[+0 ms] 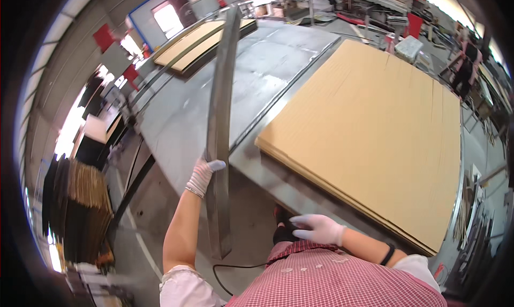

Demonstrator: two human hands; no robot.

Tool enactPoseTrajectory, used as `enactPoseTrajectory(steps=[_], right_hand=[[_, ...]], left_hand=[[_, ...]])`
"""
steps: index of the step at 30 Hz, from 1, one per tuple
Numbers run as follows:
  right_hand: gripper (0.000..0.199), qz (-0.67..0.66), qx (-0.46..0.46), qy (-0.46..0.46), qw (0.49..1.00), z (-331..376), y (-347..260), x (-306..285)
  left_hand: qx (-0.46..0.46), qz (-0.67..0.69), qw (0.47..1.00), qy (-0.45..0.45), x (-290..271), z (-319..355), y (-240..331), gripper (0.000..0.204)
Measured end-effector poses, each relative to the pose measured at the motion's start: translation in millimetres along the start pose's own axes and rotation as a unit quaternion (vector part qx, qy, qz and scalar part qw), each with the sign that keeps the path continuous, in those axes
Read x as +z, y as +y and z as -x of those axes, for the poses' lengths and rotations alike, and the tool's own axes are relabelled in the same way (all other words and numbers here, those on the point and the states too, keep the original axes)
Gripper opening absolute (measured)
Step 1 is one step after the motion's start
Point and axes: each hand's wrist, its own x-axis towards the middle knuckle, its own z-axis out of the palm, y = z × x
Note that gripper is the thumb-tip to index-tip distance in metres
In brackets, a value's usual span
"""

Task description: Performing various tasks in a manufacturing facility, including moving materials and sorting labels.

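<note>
L hand (pixel 204 174), in a white glove, is wrapped around a long grey metal bar (pixel 220 119), grip closed on it approx. a third of the way up from its near end; the bar runs from near the person's waist up and away over the grey metal tabletop (pixel 278 55), far end up in the air, near end hanging free above the concrete floor (pixel 160 200), so it's carried, not set down. R hand (pixel 320 227), also gloved, holds nothing: fingers spread flat and loose, hovering just off the near tabletop edge, close to a dark object w/ a red bit at waist level that I can't make out. To the R of the bar, apart from it, a big stack of tan cardboard sheets (pixel 375 130) lies flat on the tabletop, edges fairly square; a second, thinner pile of sheets (pixel 201 42) sits at the far end. Judging by this: bar is lifted and under one-hand control, nothing laid across the cardboard yet, so the handling looks about midway — pick-up done, placing left. Stacked brown sheets on edge (pixel 80 200) stand at L on the floor; a black cable (pixel 235 266) trails below the bar.
</note>
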Motion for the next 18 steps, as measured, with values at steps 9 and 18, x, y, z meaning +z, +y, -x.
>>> enactPoseTrajectory(steps=[9, 18], right_hand=[[0.038, -0.091, 0.097, 0.307, 0.942, -94.9, 6.4, -73.3], [0.033, -0.063, 0.321, 0.382, 0.864, -9.2, 17.5, -122.2]], left_hand=[[-0.137, -0.092, 0.964, -0.21, 67.2, -336.0, -45.2, 0.065], [-0.093, -0.121, 0.943, -0.297, 277.7, -496.6, 0.5, 0.045]])
